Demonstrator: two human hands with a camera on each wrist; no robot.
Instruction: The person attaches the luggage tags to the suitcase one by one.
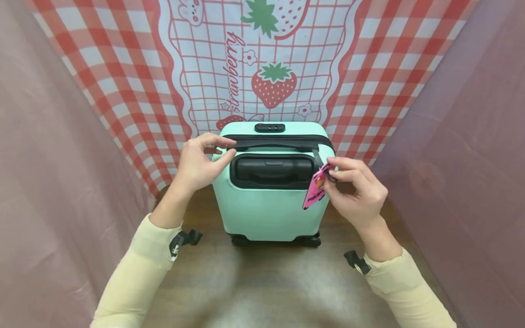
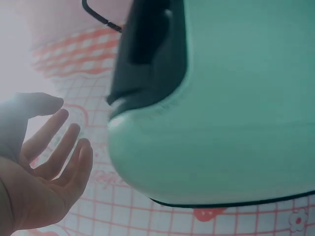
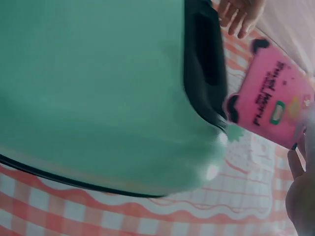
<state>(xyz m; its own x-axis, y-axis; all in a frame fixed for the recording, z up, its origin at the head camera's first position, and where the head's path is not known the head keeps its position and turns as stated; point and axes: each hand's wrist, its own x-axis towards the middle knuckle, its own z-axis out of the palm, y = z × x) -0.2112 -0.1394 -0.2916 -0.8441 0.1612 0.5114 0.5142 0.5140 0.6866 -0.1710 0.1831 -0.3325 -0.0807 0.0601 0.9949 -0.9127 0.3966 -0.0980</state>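
Observation:
A mint-green suitcase (image 1: 272, 209) stands upright on its wheels, its black top handle (image 1: 270, 146) and the recessed black pull handle (image 1: 272, 168) facing up and toward me. From the right end of the top handle a dark strap (image 1: 317, 156) leads to a pink luggage tag (image 1: 315, 190), shaped like a small suitcase with black lettering. My right hand (image 1: 357, 191) pinches the tag's upper end between thumb and fingers. The left hand (image 1: 205, 159) hovers by the suitcase's upper left corner, fingers relaxed and apart; the left wrist view shows nothing in it.
A black combination lock (image 1: 270, 128) sits on the suitcase's far side. Behind it hangs a red-and-white checked cloth (image 1: 123, 82) with strawberry prints. Pinkish curtains (image 1: 459, 150) close in both sides, and wood-look floor (image 1: 262, 282) lies below.

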